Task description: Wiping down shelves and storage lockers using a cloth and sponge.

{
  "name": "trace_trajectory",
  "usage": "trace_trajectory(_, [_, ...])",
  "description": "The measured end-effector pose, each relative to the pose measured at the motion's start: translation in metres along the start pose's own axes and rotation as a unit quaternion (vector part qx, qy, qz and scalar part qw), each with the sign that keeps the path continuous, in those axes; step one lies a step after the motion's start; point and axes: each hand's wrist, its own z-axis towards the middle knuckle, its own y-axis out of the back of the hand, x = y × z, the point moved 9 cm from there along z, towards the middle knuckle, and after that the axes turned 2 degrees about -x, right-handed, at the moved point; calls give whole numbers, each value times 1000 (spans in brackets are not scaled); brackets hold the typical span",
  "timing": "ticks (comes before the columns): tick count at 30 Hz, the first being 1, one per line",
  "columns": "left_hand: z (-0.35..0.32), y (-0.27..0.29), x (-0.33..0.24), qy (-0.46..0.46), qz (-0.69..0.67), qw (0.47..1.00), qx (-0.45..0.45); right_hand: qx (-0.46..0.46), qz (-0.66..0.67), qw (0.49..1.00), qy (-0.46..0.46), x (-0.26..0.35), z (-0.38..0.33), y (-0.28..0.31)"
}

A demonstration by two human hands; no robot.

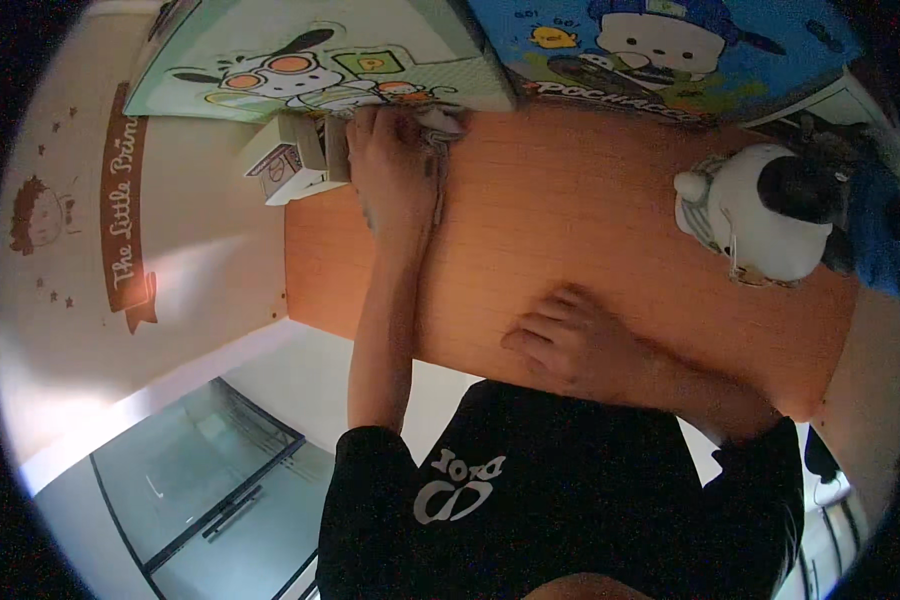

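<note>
The left hand (395,160) reaches across the orange tabletop (570,210) to its far edge, fingers curled onto a small white cardboard box (290,160) and a pale crumpled item beside it; whether it truly grips either one I cannot tell. The right hand (570,340) lies flat and open near the front edge, holding nothing. The box stands just below a green cartoon poster (310,60). A white-and-black plush toy (760,210) sits untouched at right, so the handling seems barely begun.
</note>
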Motion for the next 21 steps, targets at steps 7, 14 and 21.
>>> trace_trajectory(7, [2,1,-5,-50,1,998,-25,24,-10,1000,-10,2,0,2])
trace_trajectory(14, [-12,-1,-3,-117,27,990,-73,-9,32,999,10,2,-5,3])
trace_trajectory(21, [-86,17,-16,-171,60,982,-50,-19,65,998,-13,2,-11,5])
